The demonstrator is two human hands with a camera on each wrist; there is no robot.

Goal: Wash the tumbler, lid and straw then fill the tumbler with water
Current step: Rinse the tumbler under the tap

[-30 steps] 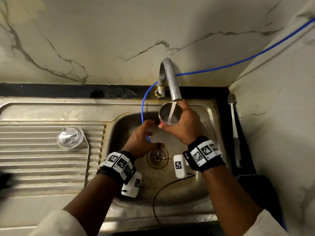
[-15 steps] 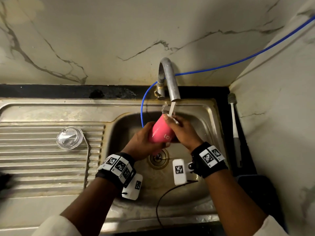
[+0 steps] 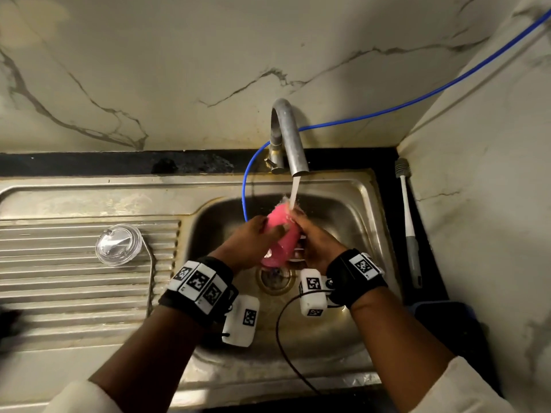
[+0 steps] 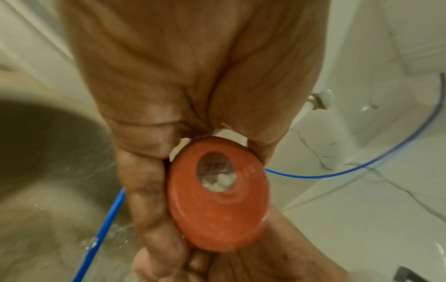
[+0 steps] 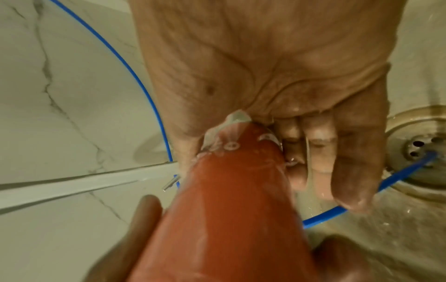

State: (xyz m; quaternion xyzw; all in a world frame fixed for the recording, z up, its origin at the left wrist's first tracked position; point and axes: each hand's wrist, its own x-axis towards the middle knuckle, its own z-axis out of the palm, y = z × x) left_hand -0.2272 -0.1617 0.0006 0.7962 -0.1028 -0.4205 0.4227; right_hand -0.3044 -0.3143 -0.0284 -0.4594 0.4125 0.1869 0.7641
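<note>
Over the sink basin (image 3: 351,222) I hold a pink tumbler (image 3: 280,236) tilted, base up toward the tap and mouth down toward the drain. The water stream (image 3: 294,192) hits its upper end. My left hand (image 3: 247,239) grips its left side and my right hand (image 3: 313,242) grips its right side. The left wrist view shows the tumbler's round base (image 4: 217,194) with foam between my fingers (image 4: 144,190). In the right wrist view its wet side (image 5: 229,219) lies against my palm. The clear lid (image 3: 118,244) lies on the drainboard beside a thin metal straw (image 3: 151,278).
The steel tap (image 3: 287,135) runs at the back of the sink. A blue hose (image 3: 246,186) drops into the basin toward the drain (image 3: 275,278). A long bottle brush (image 3: 408,228) lies on the dark counter at the right. The ribbed drainboard (image 3: 59,293) spreads to the left.
The tumbler stood mouth-up under the tap in my right hand alone. It has been turned over, base now toward the stream, and my left hand has come up to grip it too.
</note>
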